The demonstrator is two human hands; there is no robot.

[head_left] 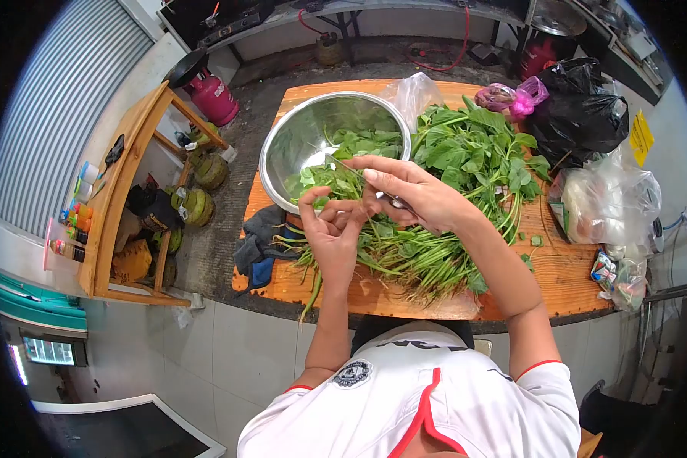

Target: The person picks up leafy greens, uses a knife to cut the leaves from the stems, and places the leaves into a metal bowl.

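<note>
We pinch a stem (347, 169) in our right hand (416, 195) just over the bowl (282, 145) so plucked leaves drop in, while our left hand (332, 229) curls tight around greens (466, 153) heaped on the table (565, 275).

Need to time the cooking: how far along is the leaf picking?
Early on, it seems. Done: a thin layer of picked leaves in the steel bowl. In hand: the left hand and right hand pinch one stalk. Left: most of the leafy pile on the wooden table looks unpicked.
</note>
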